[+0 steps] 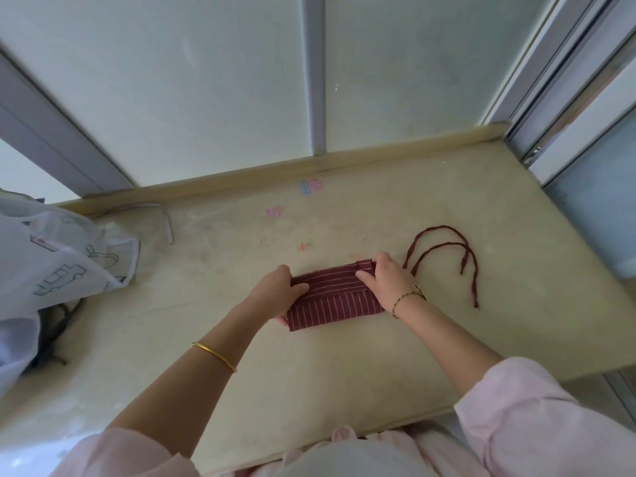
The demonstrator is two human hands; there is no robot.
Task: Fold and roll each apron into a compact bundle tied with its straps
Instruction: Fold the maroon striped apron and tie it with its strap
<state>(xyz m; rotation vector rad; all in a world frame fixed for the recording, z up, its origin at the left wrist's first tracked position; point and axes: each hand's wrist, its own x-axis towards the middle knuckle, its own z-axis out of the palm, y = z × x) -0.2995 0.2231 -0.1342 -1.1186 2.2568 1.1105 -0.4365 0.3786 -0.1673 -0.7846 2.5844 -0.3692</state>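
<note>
A maroon apron with thin white stripes lies folded into a narrow band on the beige table. Its far part is rolled or folded over. My left hand grips the band's left end, thumb on top. At the right end my right hand holds the fabric with the thumb laid across the fold. The apron's maroon straps trail loose in loops on the table to the right of my right hand.
A white translucent apron with line drawings of vehicles is heaped at the table's left edge over dark fabric. A frosted window wall stands behind the table. Small stickers mark the tabletop near the back.
</note>
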